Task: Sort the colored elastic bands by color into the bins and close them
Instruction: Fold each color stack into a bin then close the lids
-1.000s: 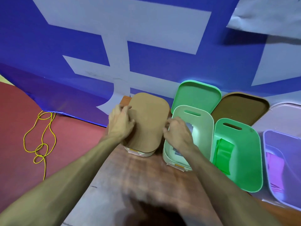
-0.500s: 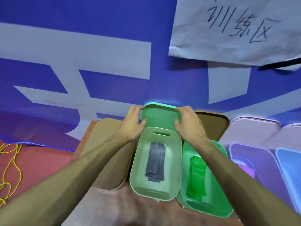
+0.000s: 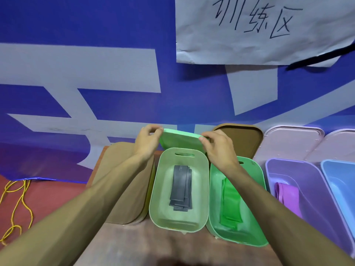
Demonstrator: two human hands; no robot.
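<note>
Both arms reach forward. The left grip point(image 3: 148, 143) and right grip point(image 3: 219, 148), fingers curled, pinch opposite ends of the lid point(image 3: 180, 140), tilted over the bin point(image 3: 154, 198) beneath them.

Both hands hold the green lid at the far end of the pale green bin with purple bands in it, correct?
No. The head view shows the left hand and right hand holding the green lid there, but that pale green bin holds dark grey bands, not purple.
</note>
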